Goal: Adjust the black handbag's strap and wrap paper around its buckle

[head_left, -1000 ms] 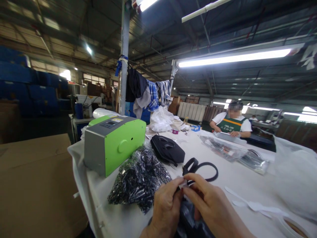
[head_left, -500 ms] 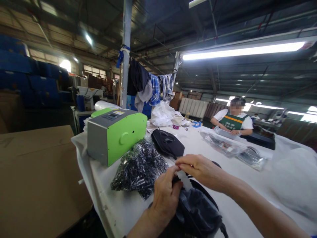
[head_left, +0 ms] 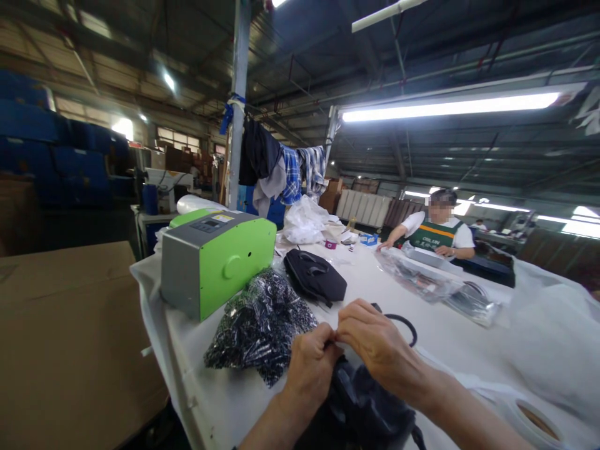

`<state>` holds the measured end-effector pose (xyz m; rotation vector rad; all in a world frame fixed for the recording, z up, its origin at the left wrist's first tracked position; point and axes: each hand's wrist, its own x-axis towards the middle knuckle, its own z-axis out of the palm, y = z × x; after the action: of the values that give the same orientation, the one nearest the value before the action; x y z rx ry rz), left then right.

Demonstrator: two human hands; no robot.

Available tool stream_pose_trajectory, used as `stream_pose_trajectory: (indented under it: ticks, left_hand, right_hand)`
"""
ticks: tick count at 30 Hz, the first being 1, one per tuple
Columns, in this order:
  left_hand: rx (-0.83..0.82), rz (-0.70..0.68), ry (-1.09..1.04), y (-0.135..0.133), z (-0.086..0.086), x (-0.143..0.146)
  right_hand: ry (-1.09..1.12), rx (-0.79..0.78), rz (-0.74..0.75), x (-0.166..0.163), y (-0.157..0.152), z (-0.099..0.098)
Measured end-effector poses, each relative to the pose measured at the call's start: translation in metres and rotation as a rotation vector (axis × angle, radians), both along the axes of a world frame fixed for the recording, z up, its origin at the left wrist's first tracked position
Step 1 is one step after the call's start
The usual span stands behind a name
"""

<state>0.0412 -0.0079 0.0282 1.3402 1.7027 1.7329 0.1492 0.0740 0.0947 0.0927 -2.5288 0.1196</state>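
Observation:
My left hand (head_left: 309,362) and my right hand (head_left: 377,344) meet above a black bag (head_left: 370,406), with thumbs and fingertips pinched together. What sits between the fingertips is too small and covered to make out. The bag lies at the table's near edge; its surface is shiny and creased, and my hands and forearms hide part of it. A dark curved loop (head_left: 405,326) sticks out beyond my right hand. Just past my hands rests a flat black case with a handle (head_left: 315,275). To the left lies a crumpled black-and-white patterned plastic bundle (head_left: 265,322).
A green and grey machine (head_left: 218,262) stands at the table's left. Clear plastic packages (head_left: 422,278) lie ahead right, near a co-worker (head_left: 434,234) in a green apron. A white roll (head_left: 534,419) is at lower right, with white sheeting (head_left: 553,331) behind. A cardboard box (head_left: 70,337) stands left.
A jagged-edged white strip between my hands is now mostly hidden. My right hand has drawn down and curled in against the left. The co-worker's arm has reached out over the packages.

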Motion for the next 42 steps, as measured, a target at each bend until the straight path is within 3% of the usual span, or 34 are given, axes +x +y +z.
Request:
stream_pose_trajectory:
  ticks: [6,10,15,20,23,27,33,37,40,42]
  left_hand:
    - [-0.014,-0.001,0.031,0.004,0.003,0.002]
    - [-0.005,-0.025,0.028,0.007,0.005,0.0]
    - [0.08,-0.114,0.065,0.001,0.004,-0.005]
    - [0.171,-0.178,0.208,-0.006,0.006,-0.008]
    - [0.113,-0.128,0.256,-0.005,0.009,-0.006]
    - [-0.098,-0.04,0.462,0.001,0.012,-0.002]
    - [-0.252,-0.063,0.658,0.006,0.012,-0.003]
    - [-0.189,-0.052,0.497,0.007,0.01,-0.005]
    - [-0.054,-0.076,0.182,0.004,0.011,-0.008]
    - [-0.003,-0.07,0.03,0.001,0.013,-0.009]
  right_hand:
    - [0.196,-0.002,0.018,0.008,-0.026,0.021]
    - [0.188,-0.068,-0.019,0.014,-0.032,0.032]
    - [0.189,-0.388,-0.211,0.022,-0.022,0.019]
    - [0.199,-0.475,-0.328,0.027,-0.019,0.011]
    - [0.226,-0.435,-0.266,0.027,-0.026,0.011]
    - [0.222,-0.289,-0.115,0.026,-0.041,0.007]
    - [0.201,-0.097,0.004,0.018,-0.064,-0.007]
    - [0.224,-0.149,-0.005,0.024,-0.069,-0.011]
    - [0.252,-0.189,-0.172,0.044,-0.066,-0.022]
    - [0.206,-0.175,-0.315,0.061,-0.063,-0.039]
